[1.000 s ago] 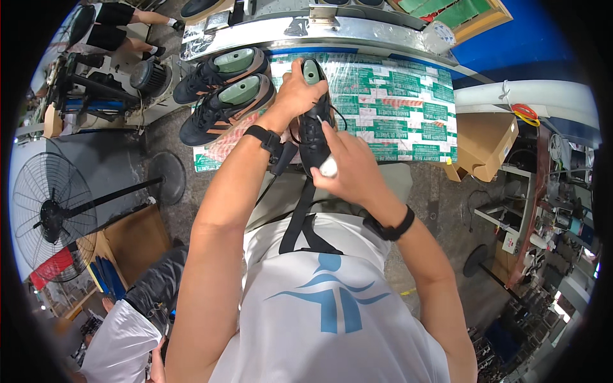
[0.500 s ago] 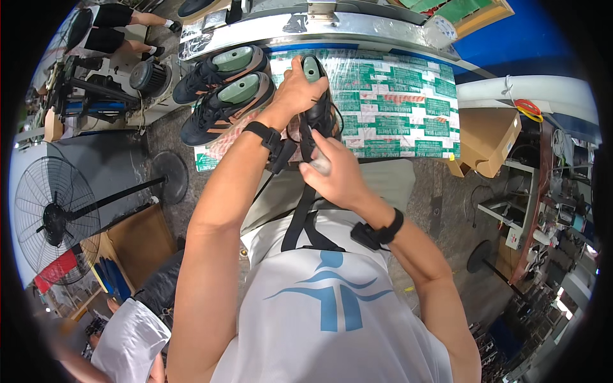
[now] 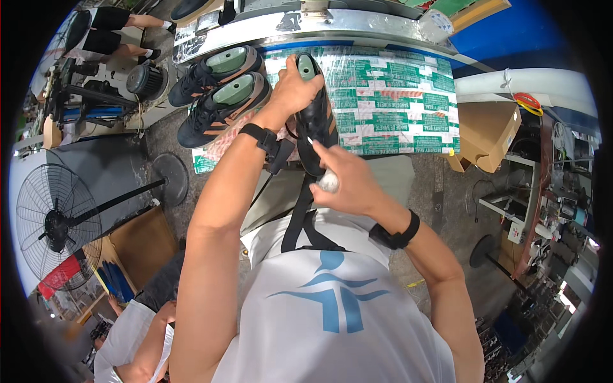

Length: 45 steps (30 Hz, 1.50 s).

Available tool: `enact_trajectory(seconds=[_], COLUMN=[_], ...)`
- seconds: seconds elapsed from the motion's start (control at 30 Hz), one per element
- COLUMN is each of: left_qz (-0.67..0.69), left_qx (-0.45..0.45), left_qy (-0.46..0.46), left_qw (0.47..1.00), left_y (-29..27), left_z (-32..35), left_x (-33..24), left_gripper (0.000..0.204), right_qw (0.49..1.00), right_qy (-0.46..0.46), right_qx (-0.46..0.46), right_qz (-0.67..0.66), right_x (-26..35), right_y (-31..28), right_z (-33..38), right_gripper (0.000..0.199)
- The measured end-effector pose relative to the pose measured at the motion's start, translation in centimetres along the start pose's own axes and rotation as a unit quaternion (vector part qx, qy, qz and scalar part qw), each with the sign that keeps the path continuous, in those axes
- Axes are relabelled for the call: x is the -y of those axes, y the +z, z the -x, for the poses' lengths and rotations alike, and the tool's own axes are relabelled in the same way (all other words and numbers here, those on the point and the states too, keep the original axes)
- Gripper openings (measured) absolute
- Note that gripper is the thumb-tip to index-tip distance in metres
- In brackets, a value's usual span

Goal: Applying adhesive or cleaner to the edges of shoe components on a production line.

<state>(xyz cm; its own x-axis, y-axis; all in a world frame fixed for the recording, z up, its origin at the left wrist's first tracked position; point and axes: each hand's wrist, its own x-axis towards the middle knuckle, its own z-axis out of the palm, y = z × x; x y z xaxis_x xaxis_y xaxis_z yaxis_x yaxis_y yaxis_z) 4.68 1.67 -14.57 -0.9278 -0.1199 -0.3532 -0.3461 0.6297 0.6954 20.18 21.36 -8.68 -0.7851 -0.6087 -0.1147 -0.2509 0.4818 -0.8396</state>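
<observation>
A black sneaker (image 3: 314, 118) with tan stripes and a green insole lies lengthwise before me, toe toward me, over the near edge of the taped surface. Around its heel collar my left hand (image 3: 295, 89) is closed, gripping it. By the toe, my right hand (image 3: 350, 182) is closed around a small tool with a whitish rounded handle (image 3: 329, 181); most of the tool is hidden in the palm. The right index finger points along the toe, with a small pale tip beside it. Two similar sneakers, an upper one (image 3: 220, 67) and a lower one (image 3: 223, 105), stand at the left.
Green-and-white tape covers the work surface (image 3: 396, 108). Behind it runs a metal rail (image 3: 377, 29). An open cardboard box (image 3: 488, 137) is at the right, a standing fan (image 3: 57, 220) at the left. A co-worker (image 3: 131, 338) is at the lower left.
My right hand has drawn back toward me with the tool, from the laces to beside the toe. More of the sneaker's front shows now. My left hand keeps its grip.
</observation>
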Motion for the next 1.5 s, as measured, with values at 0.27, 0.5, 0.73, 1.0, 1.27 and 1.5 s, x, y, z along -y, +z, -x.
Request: enact_trajectory(seconds=[0.27, 0.5, 0.73, 1.0, 1.27, 1.5], left_qz=[0.008, -0.002, 0.039, 0.076, 0.072, 0.095], left_qx=[0.005, -0.011, 0.009, 0.015, 0.002, 0.018], left_qy=[-0.003, -0.004, -0.006, 0.008, 0.035, 0.092], left_qw=[1.0, 1.0, 0.999, 0.997, 0.997, 0.991], left_y=[0.2, 0.5, 0.4, 0.6, 0.6, 0.5], left_z=[0.2, -0.4, -0.5, 0.4, -0.5, -3.1], left_x=[-0.3, 0.3, 0.8, 0.3, -0.4, 4.7], left_gripper=[0.11, 0.109, 0.111, 0.111, 0.106, 0.108], right_qw=[0.973, 0.995, 0.997, 0.991, 0.977, 0.995], right_qy=[-0.104, 0.021, 0.012, -0.019, -0.036, 0.046], right_qx=[-0.083, -0.101, -0.063, -0.114, -0.124, -0.082], right_qz=[0.187, -0.01, -0.037, 0.067, 0.172, 0.012], right_x=[-2.5, 0.2, -1.5, -3.9, -3.3, 1.0], right_y=[1.3, 2.6, -1.0, -0.9, -1.1, -0.6], right_z=[-2.6, -2.3, 0.2, -0.8, -0.4, 2.0], right_gripper=[0.088, 0.088, 0.078, 0.083, 0.09, 0.085])
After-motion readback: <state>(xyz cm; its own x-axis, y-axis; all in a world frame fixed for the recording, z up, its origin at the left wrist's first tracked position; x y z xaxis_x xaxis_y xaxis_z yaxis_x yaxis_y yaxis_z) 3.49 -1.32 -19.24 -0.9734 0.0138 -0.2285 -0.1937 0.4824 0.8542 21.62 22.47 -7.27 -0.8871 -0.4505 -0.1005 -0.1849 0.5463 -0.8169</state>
